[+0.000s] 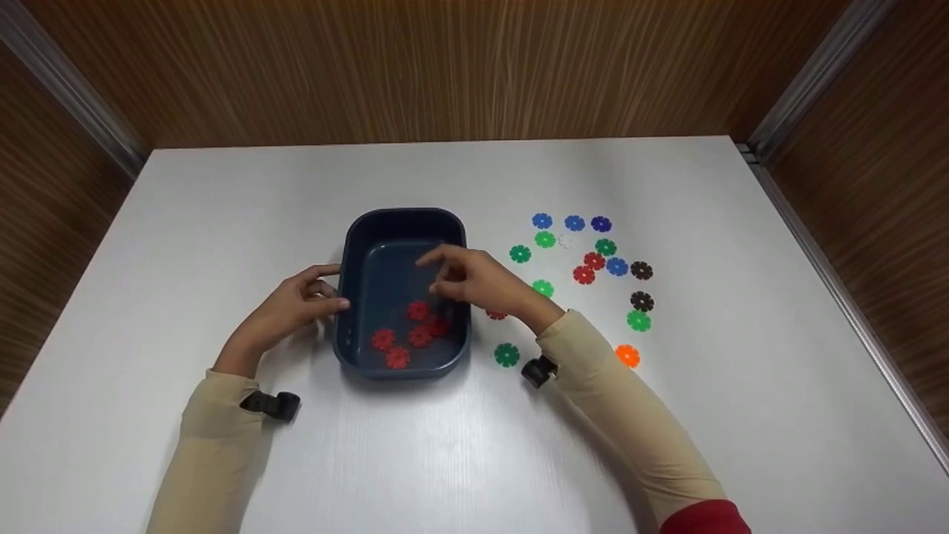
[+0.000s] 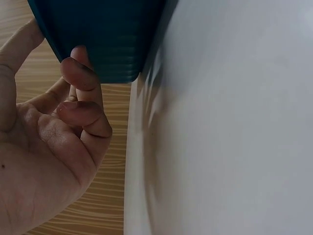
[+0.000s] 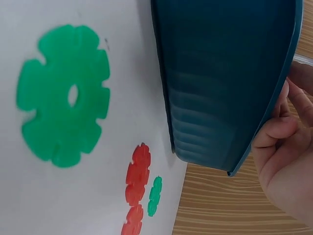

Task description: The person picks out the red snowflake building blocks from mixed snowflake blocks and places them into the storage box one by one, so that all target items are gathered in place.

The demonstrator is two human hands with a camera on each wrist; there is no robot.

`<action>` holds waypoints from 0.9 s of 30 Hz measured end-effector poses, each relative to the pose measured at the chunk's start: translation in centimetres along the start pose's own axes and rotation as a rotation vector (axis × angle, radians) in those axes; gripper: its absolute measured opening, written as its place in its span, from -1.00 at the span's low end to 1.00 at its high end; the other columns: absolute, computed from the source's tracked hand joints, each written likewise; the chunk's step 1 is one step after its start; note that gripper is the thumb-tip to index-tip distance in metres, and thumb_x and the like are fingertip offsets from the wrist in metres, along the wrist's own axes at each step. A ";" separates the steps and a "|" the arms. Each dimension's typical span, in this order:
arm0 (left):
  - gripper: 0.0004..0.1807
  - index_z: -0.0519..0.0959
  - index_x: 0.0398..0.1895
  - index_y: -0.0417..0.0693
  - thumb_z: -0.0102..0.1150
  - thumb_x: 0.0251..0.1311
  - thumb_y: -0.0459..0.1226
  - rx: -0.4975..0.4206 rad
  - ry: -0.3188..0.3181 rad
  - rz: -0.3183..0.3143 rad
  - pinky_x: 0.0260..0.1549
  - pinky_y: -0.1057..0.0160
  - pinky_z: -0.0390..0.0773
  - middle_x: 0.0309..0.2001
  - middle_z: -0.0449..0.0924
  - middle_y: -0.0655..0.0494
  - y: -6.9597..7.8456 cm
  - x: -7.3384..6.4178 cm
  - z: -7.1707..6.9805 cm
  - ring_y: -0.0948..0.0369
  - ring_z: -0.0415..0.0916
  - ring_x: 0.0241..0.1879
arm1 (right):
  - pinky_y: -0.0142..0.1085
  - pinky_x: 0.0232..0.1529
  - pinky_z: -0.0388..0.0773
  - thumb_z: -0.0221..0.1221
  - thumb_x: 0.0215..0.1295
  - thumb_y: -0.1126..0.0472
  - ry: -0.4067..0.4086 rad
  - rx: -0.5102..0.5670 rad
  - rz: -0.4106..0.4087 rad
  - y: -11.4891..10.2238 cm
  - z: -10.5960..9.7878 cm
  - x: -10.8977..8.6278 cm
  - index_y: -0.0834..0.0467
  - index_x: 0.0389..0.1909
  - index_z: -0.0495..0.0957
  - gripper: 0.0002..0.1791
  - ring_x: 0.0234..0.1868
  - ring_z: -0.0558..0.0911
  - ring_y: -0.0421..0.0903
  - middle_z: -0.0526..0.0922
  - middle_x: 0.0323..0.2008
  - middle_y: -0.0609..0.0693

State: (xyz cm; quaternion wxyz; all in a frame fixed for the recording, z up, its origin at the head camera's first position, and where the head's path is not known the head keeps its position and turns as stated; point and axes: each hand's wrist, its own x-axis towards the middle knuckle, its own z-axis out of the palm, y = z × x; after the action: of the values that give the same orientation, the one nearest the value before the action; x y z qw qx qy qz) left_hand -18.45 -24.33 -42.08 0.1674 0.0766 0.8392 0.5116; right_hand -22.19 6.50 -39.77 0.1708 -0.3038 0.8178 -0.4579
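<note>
My left hand [image 1: 293, 311] holds the left rim of a dark blue plastic tub [image 1: 400, 374]. In the left wrist view, fingertips touch the tub's outer wall [image 2: 115, 44]. Above the right side of the tub is my right hand [image 1: 478, 280], index finger stretched out and thumb apart from it, with nothing visible between them. Several red flower-shaped plastic discs [image 1: 398, 357] lie in the near half of the tub. To its right, two red discs [image 1: 584, 275] touch on the table, and another red disc [image 1: 497, 315] is partly hidden by my right hand.
Scattered right of the tub are blue discs [image 1: 574, 222], green discs [image 1: 507, 354], dark brown discs [image 1: 642, 301] and one orange disc [image 1: 628, 355] beside my right sleeve. The white table [image 1: 245, 193] ends at a wood-grain panel [image 1: 445, 74] at the back.
</note>
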 end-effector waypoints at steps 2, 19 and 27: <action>-0.27 0.21 0.43 -0.12 0.25 0.24 -0.17 -0.002 0.002 0.000 -0.36 0.30 0.46 -0.28 0.51 0.24 0.0 0.0 0.0 0.28 0.49 -0.39 | -0.37 -0.26 0.50 0.16 0.33 0.29 0.006 0.009 0.000 0.1 -0.2 -0.1 0.15 0.18 0.47 -0.60 -0.33 0.52 -0.15 0.61 -0.29 0.07; -0.28 0.21 0.42 -0.12 0.24 0.25 -0.17 -0.012 -0.005 -0.008 -0.32 0.30 0.48 -0.26 0.49 0.22 0.0 0.0 0.0 0.28 0.49 -0.37 | -0.07 -0.16 0.59 0.22 0.31 0.20 0.102 -0.026 0.126 2.9 -5.3 -2.8 0.03 0.17 0.50 -0.60 -0.28 0.56 0.08 0.59 -0.23 0.09; -0.31 0.24 0.40 -0.13 0.24 0.24 -0.17 -0.015 0.003 0.001 -0.34 0.31 0.48 -0.29 0.49 0.22 -0.1 0.1 0.1 0.28 0.49 -0.39 | -0.19 -0.20 0.56 0.23 0.30 0.18 0.116 -0.110 0.220 4.9 -8.2 -4.6 0.09 0.18 0.49 -0.57 -0.28 0.53 0.03 0.58 -0.20 0.09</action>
State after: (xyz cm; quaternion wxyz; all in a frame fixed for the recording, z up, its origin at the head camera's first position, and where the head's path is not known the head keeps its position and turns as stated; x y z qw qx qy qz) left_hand -18.46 -24.26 -42.26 0.1666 0.0752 0.8356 0.5180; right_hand -24.91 16.74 -39.68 0.1554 -0.1944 0.8786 -0.4075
